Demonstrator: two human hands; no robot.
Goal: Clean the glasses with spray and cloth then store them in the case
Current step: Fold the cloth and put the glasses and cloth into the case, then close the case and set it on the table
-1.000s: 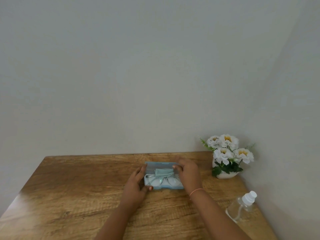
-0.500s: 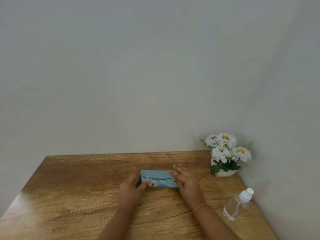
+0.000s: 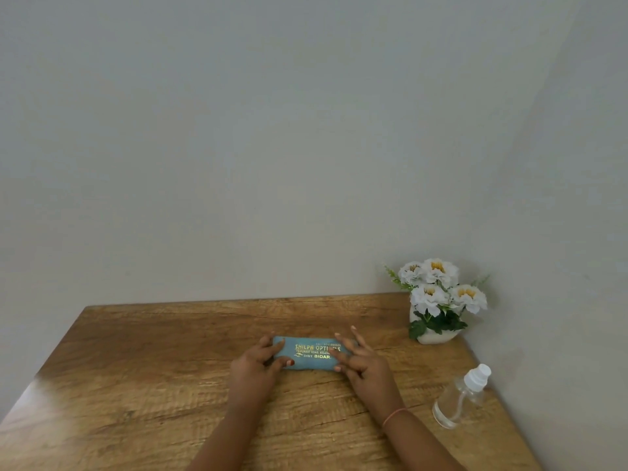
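The left hand (image 3: 253, 363) pinches the left end of the shut blue case (image 3: 311, 353), fingers on top and thumb at its near edge. At the case's other end the right hand (image 3: 365, 365) lies with fingers spread and straight, seemingly touching the lid. Right of that hand stand a flower pot (image 3: 435, 336) and, nearer the person, a spray bottle (image 3: 460, 399).

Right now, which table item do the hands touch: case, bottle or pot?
The blue glasses case: left hand holds it, right hand touches it. Spray bottle and flower pot stand untouched.
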